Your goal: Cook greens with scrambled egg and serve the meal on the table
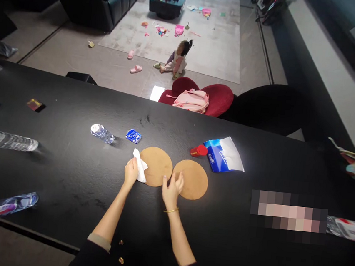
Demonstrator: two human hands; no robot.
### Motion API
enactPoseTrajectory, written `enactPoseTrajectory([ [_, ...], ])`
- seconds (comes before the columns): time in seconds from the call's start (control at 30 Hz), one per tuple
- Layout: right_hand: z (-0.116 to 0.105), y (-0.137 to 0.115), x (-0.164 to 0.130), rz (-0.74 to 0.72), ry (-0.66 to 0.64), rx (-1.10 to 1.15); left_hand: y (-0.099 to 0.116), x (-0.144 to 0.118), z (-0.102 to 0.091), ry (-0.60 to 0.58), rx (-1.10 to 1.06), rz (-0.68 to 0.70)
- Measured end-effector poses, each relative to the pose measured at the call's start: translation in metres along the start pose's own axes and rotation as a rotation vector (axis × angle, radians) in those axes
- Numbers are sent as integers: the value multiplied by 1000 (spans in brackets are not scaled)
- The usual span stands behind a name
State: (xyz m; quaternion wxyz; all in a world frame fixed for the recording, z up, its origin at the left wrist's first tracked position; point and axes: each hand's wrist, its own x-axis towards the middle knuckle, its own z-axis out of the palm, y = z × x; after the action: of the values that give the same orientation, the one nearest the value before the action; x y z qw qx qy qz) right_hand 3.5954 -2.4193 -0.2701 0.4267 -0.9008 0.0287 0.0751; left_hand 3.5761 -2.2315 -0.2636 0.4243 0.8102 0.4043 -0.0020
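My left hand (131, 172) is closed on a crumpled white tissue (140, 167) at the left edge of a round cork mat (157, 164). A second round cork mat (195, 180) lies against its right side. Over the place where the two mats meet, my right hand (172, 189) has its fingers spread, the tips at the mats' edges; whether they press on them I cannot tell. Beyond the mats are a small blue packet (133, 136), a red capped container (198, 151) and a blue and white tissue pack (224, 155).
Water bottles stand or lie at the left, among them a small bottle (102, 134) and a larger bottle (10, 140). A dark red box (35, 104) sits farther back on the black table (67, 172). Across it, a red chair (220, 99) holds a pink backpack (192, 100). A person (177, 61) sits on the floor.
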Motion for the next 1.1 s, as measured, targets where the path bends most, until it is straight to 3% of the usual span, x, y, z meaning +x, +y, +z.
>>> enactPoseTrajectory([
  [0.1,22,-5,-19,30,5,58,-5,-36,-4,43,7,-78],
  [0.17,19,6,-41,-6,50,79,-16,-73,-5,50,-1,-132],
  [0.23,6,27,-67,-53,91,35,-33,-115,-4,-20,-17,-138],
  [0.3,-11,49,-86,-78,72,-81,-51,-148,0,-78,-6,-44],
  [0.37,-27,68,-91,-85,39,-237,-64,-164,7,-35,90,137],
  [0.47,-42,83,-68,-75,89,-480,-65,-149,23,-13,280,511],
  [0.57,-42,83,-37,-133,21,-651,-50,-116,42,-151,387,791],
  [0.7,-15,64,-23,-236,-134,-765,-47,-85,47,-143,434,772],
  [0.9,46,7,-32,-316,-211,-769,-81,-56,-1,-14,474,650],
  [1.0,55,-7,-34,-314,-211,-754,-85,-51,-19,-56,499,692],
  [1.1,49,-15,-25,-331,-206,-701,-83,-59,-17,-55,484,715],
])
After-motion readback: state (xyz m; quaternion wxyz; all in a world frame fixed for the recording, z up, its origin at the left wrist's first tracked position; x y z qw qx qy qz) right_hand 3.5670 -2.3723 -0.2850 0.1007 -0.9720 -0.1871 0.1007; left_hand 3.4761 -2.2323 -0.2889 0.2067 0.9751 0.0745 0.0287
